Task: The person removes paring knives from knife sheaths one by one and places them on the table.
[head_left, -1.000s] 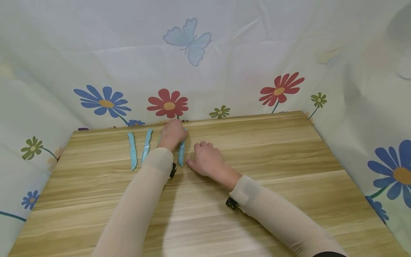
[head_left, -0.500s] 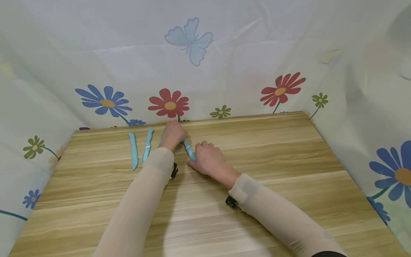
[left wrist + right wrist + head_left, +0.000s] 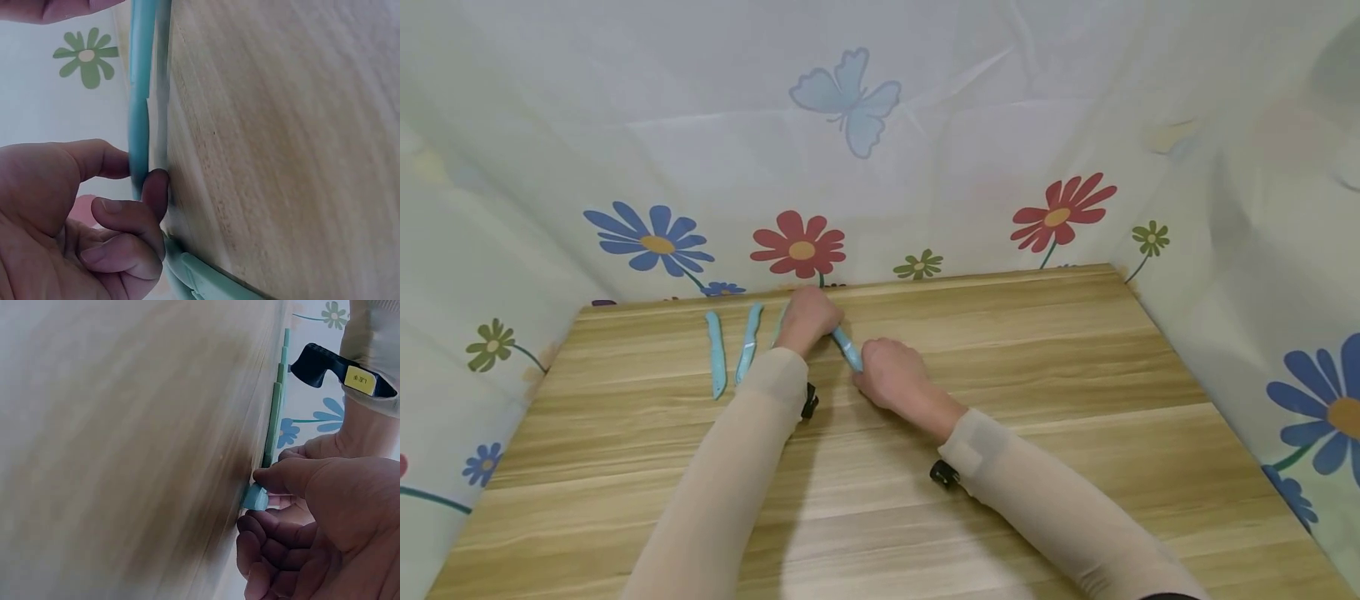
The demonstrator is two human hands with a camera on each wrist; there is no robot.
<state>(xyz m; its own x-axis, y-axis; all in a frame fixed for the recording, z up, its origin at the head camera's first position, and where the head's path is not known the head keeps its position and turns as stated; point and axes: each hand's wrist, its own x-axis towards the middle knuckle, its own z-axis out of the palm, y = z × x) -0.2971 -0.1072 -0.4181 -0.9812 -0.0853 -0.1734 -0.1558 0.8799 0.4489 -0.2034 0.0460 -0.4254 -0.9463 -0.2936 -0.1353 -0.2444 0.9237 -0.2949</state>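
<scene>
A light blue knife in a sheath [image 3: 848,348] slants between both hands, low over the wooden table. My left hand [image 3: 809,318] pinches its far end between thumb and fingers, as the left wrist view of the blue knife [image 3: 141,94] shows. Thumb and fingers of my right hand [image 3: 892,375] grip the near, sheathed end; that blue tip [image 3: 255,497] peeks out in the right wrist view. A green knife [image 3: 215,280] lies just beyond the left fingers, mostly covered by that hand in the head view.
Two more light blue knives, one at the far left [image 3: 716,356] and one beside it [image 3: 749,343], lie side by side on the table [image 3: 1037,350]. A flower-printed sheet [image 3: 955,167] rises behind the table's back edge and along both sides.
The blue knife's near end has swung right, from nearly straight to slanted, toward my right hand. My right fingers have closed around that end, while the left hand has stayed at the far end.
</scene>
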